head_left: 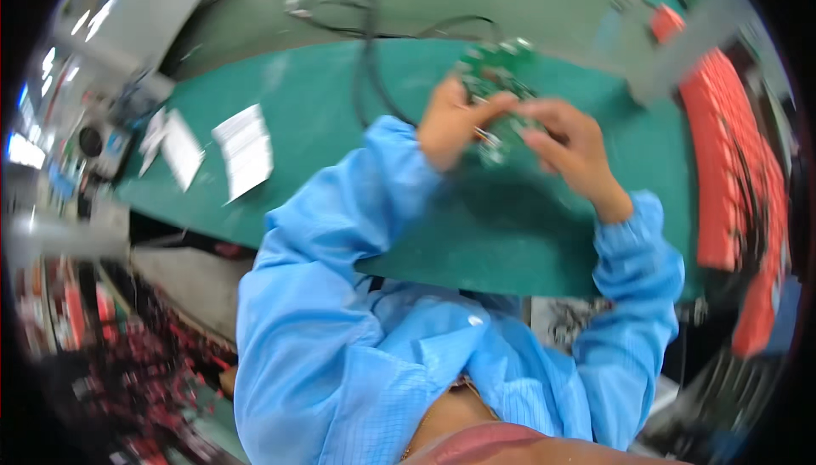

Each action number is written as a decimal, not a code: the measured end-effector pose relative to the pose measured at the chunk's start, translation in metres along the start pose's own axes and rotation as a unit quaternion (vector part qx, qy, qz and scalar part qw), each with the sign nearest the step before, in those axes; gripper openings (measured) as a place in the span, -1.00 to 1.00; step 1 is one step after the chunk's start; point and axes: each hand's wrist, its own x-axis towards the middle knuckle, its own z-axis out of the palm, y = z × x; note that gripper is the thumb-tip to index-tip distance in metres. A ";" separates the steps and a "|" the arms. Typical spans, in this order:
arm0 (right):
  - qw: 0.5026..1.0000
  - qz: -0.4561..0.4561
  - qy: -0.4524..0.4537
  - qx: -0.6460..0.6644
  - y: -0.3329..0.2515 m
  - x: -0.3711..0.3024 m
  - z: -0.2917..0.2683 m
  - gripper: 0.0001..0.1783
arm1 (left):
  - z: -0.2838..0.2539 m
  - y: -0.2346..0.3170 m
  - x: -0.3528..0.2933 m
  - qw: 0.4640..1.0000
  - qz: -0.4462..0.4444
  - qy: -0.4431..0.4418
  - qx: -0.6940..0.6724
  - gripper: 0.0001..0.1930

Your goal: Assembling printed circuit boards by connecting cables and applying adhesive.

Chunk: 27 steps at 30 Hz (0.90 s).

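Observation:
A green circuit board (495,74) is held over the green table mat (340,99), blurred by motion. My left hand (450,121) grips its near left edge with fingers curled around it. My right hand (568,146) closes on the board's near right side, thumb and fingers meeting at a small pale part with short wires (491,144). Both forearms in light blue sleeves come up from below. What the fingers pinch exactly is too blurred to tell.
A black cable (367,57) loops across the mat behind the board. White paper sheets (245,150) lie at the left of the mat. Red trays (722,159) are stacked along the right. A grey machine (136,14) stands at the back left.

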 end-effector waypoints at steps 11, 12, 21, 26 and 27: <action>0.988 0.005 0.142 -0.053 0.022 -0.012 -0.024 -0.66 | 0.009 -0.023 -0.002 0.995 -0.023 -0.043 -0.085 -0.55; 0.986 -0.015 0.139 -0.093 0.030 -0.012 -0.023 -0.65 | 0.008 -0.023 -0.003 0.995 -0.032 -0.046 -0.080 -0.52; 0.837 -0.207 0.504 -0.061 -0.054 -0.008 -0.171 -0.69 | -0.008 -0.028 -0.003 0.993 -0.045 0.010 -0.106 -0.54; 0.802 -0.141 0.566 -0.129 -0.069 -0.007 -0.247 -0.58 | -0.009 -0.033 0.005 0.996 -0.032 0.002 -0.085 -0.56; 0.827 -0.098 0.541 -0.121 -0.070 -0.004 -0.249 -0.55 | -0.012 -0.036 0.006 0.996 -0.023 -0.002 -0.081 -0.59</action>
